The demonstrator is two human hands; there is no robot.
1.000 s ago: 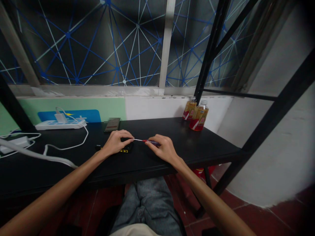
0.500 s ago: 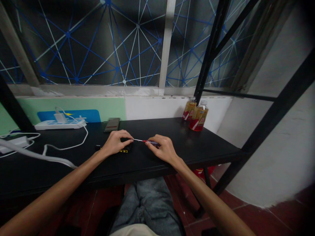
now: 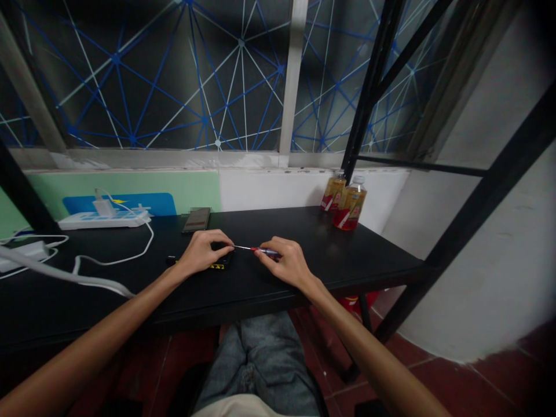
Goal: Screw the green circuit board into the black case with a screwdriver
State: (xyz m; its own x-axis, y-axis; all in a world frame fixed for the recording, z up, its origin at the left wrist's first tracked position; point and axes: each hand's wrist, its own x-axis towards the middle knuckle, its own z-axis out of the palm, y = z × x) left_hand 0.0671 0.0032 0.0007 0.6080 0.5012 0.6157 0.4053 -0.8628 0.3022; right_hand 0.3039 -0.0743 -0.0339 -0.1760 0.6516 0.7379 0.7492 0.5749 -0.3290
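Observation:
My right hand grips a screwdriver by its red and dark handle. The thin metal shaft points left, level above the black table. At its tip, the thumb and forefinger of my left hand are pinched together; whether they hold the tip itself or some small part there is too small to make out. Under and beside my left hand lies a flat black box with a row of yellow ports along its near edge, like a router. My left hand covers much of it.
A phone lies behind my left hand. A white power strip with a plugged-in charger and white cables takes up the left side. Two bottles of reddish drink stand at the back right, near the black frame post.
Both hands and the screwdriver keep nearly the same pose. The whole view has shifted very slightly.

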